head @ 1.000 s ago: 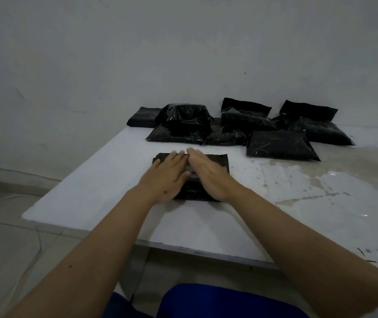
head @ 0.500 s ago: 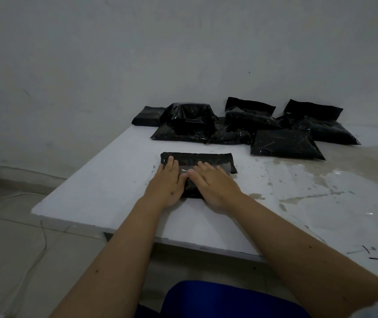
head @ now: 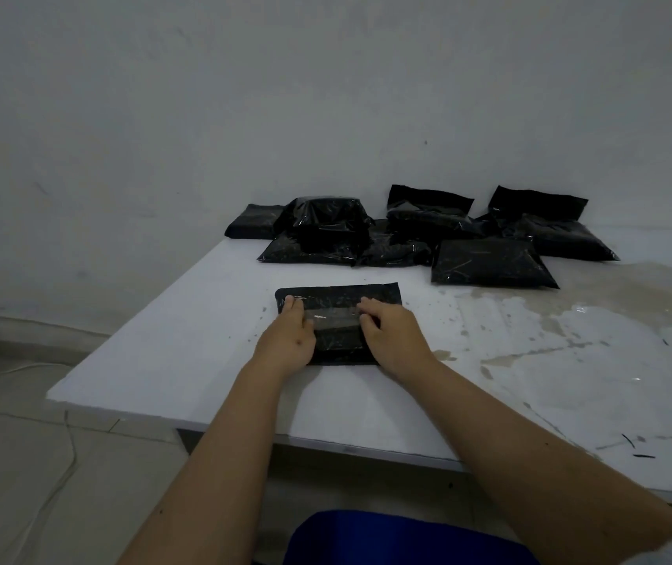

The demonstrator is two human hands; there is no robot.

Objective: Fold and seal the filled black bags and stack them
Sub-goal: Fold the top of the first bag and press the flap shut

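On the white table (head: 171, 360), near its front edge, our black bag (head: 342, 295) lay flat, its filling hidden by the dark plastic. Its long side ran left to right. Our left hand (head: 287, 340) pressed it with straight fingers. Our right hand (head: 393, 336) rested on it with bent fingers; whether it pinched, we could not tell. More filled bags (head: 489, 265) lay heaped behind.

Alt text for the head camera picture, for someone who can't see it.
Two bare hands press on a flat black bag on a white table: the left hand flat on its left part, the right hand with bent fingers on its right. A cluster of filled black bags sits at the table's far edge by a pale wall.
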